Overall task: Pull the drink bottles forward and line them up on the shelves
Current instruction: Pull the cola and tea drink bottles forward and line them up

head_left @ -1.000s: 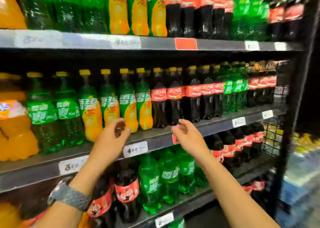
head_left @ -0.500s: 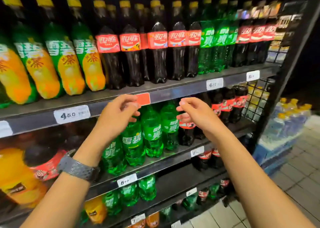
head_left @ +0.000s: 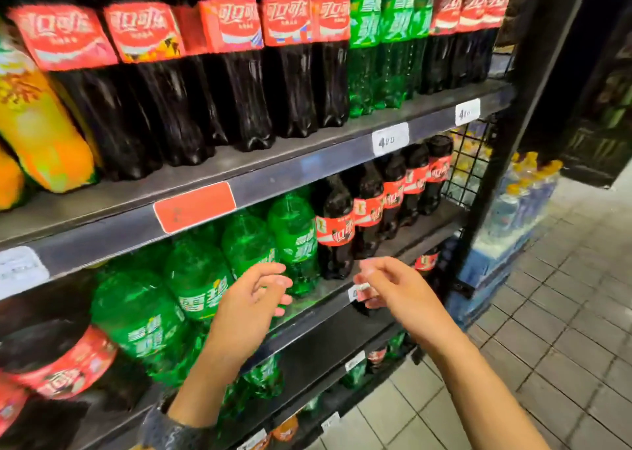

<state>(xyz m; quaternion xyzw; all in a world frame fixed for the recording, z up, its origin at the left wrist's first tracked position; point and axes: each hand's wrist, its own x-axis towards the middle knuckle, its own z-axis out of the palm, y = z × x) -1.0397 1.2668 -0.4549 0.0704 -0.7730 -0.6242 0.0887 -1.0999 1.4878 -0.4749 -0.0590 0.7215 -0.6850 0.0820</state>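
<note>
A row of green soda bottles [head_left: 294, 241] stands on the middle shelf [head_left: 328, 295], with dark cola bottles with red labels [head_left: 337, 230] to their right. My left hand [head_left: 253, 299] hovers in front of the green bottles, fingers apart, holding nothing. My right hand [head_left: 386, 285] floats just before the shelf edge below the cola bottles, fingers loosely curled and empty. The upper shelf [head_left: 273, 176] carries tall cola bottles [head_left: 239, 73], green bottles [head_left: 372, 49] and orange-green ones [head_left: 37, 135] at far left.
A black upright post [head_left: 506, 148] and wire mesh panel [head_left: 468, 172] end the shelving on the right. Packs of blue bottled drinks [head_left: 513, 210] sit on the tiled floor [head_left: 564, 312]. Lower shelves hold more bottles [head_left: 263, 377]. Price tags [head_left: 390, 139] line the shelf edges.
The view has dropped lower. Both hands have come down from the upper shelf's edge to in front of the middle shelf's bottles, still empty.
</note>
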